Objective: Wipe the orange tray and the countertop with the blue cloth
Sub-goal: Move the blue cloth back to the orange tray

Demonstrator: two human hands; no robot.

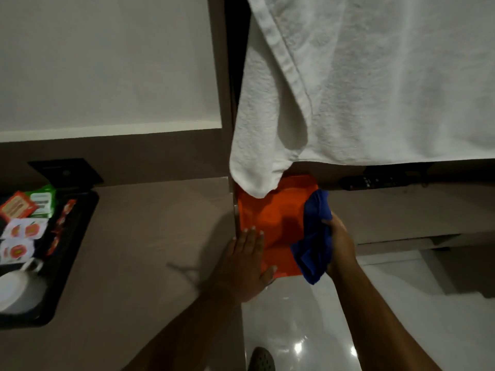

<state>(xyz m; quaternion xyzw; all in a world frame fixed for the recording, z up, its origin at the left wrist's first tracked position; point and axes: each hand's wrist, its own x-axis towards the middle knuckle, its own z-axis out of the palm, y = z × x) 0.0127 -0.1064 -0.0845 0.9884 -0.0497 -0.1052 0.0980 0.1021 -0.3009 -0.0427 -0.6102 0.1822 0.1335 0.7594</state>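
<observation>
The orange tray (270,220) is held upright just past the right end of the brown countertop (150,236), over the glossy floor. My left hand (247,266) grips the tray's near left edge, fingers flat on its back and thumb hooked over the lower rim. My right hand (338,239) holds the bunched blue cloth (313,236) pressed against the tray's right side. A hanging white towel covers the tray's top left corner.
A large white towel (375,84) hangs from above, filling the upper right. A black tray (67,253) on the counter's left carries tea sachets (24,231) and a white cup (18,287). A dark remote (375,180) lies on a lower shelf at right. My shoe (261,360) shows below.
</observation>
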